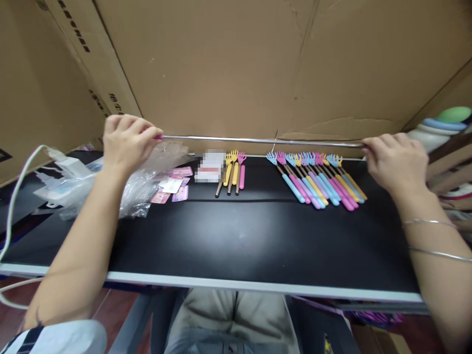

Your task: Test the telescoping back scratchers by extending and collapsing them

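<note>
A thin silver telescopic rod (258, 141), drawn out long, runs level above the back of the table. My left hand (127, 140) is closed around its left end, where a bit of pink shows at the fingertips. At the other end, my right hand (396, 160) grips the rod; the tip inside the fingers is hidden. It looks like an extended back scratcher. Below the rod lies a slanted row of back scratchers (317, 179) with claw heads and blue, pink, yellow and purple handles. Left of them are a few yellow and pink claw heads and handles (236, 172) with short metal tubes (229, 188).
Clear plastic bags (140, 191) and small printed cards (180, 192) lie on the black table (228, 241) at left. A white cable (14, 196) hangs over the left edge. Cardboard walls (236, 64) close off the back. A green-topped white object (438, 129) stands at right.
</note>
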`<state>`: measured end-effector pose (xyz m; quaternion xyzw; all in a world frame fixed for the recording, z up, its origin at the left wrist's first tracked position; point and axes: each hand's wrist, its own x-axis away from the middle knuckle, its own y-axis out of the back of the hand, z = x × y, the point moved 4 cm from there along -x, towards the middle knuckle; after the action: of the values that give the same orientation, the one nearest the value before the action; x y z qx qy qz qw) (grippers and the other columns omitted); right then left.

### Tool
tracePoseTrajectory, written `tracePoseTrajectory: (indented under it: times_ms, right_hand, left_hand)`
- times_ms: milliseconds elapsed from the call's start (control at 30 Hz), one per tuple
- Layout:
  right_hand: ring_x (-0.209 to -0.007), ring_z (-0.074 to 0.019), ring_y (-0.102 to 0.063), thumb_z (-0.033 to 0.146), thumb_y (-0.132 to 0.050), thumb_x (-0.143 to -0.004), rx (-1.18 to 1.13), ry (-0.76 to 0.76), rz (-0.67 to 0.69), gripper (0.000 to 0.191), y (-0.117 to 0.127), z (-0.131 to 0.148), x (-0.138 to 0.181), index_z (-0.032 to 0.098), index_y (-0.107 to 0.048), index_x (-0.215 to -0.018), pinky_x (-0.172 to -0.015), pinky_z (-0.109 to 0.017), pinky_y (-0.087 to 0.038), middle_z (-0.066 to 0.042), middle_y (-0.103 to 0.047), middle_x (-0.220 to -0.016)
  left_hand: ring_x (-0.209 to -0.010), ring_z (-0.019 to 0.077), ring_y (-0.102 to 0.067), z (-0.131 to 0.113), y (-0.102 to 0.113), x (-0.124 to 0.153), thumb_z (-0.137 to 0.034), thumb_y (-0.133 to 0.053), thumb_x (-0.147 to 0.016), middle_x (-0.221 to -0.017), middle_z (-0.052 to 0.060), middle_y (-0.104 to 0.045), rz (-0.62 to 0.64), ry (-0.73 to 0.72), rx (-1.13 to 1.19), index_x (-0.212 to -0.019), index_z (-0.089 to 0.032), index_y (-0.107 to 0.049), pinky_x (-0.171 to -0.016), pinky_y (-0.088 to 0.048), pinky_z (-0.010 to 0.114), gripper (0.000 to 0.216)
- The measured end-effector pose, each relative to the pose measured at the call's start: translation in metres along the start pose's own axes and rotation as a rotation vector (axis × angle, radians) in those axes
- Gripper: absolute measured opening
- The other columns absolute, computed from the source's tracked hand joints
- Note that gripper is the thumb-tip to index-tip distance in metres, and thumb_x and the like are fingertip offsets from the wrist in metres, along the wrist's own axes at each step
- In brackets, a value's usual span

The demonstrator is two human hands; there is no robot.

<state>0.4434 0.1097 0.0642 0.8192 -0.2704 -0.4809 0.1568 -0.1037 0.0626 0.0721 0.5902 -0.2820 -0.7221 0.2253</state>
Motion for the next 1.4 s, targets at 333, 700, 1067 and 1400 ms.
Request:
tracePoseTrajectory:
  times_ms: [333,700,1067,1400]
  right_hand:
    - [-0.097,-0.0224,-0.041,0.035,-0.028,-0.097,0.099,-0.174,0.131,0.043,-0.015,-0.032,0.012,0.014,-0.062,-0.112,-0.077,-0.034,-0.023,-0.013,-0.061,-0.099]
    - [-0.100,-0.0212,-0.044,0.035,-0.024,-0.097,0.038,-0.187,0.144,0.044,-0.014,-0.028,0.012,0.014,-0.059,-0.114,-0.081,-0.034,-0.024,-0.013,-0.061,-0.102]
    - [-0.097,-0.0251,-0.052,0.035,-0.028,-0.093,-0.058,-0.063,0.276,0.041,-0.026,-0.018,0.012,0.014,-0.058,-0.110,-0.077,-0.033,-0.032,-0.013,-0.062,-0.106]
    - [-0.071,-0.0213,-0.056,0.042,-0.043,-0.083,-0.115,-0.248,0.372,0.034,-0.021,-0.019,0.011,0.017,-0.059,-0.098,-0.063,-0.030,-0.029,-0.012,-0.066,-0.079]
  left_hand:
    - [-0.102,0.0200,-0.048,0.015,0.005,0.003,-0.042,-0.033,-0.097,-0.109,0.001,-0.066,-0.077,-0.039,-0.155,-0.100,-0.025,-0.064,-0.097,-0.029,0.042,0.036]
    - [-0.102,0.0184,-0.048,0.011,-0.002,0.005,-0.042,-0.032,-0.098,-0.112,-0.001,-0.066,-0.068,-0.014,-0.113,-0.103,-0.028,-0.064,-0.095,-0.030,0.038,0.035]
    - [-0.099,0.0217,-0.041,0.006,-0.010,0.009,-0.043,-0.025,-0.098,-0.103,0.004,-0.063,0.010,-0.022,-0.159,-0.112,-0.026,-0.063,-0.081,-0.033,0.034,0.043]
    - [-0.088,0.0230,-0.045,0.007,-0.007,0.014,-0.041,-0.041,-0.087,-0.087,0.005,-0.061,-0.040,-0.039,-0.273,-0.094,-0.022,-0.064,-0.078,-0.031,0.035,0.031]
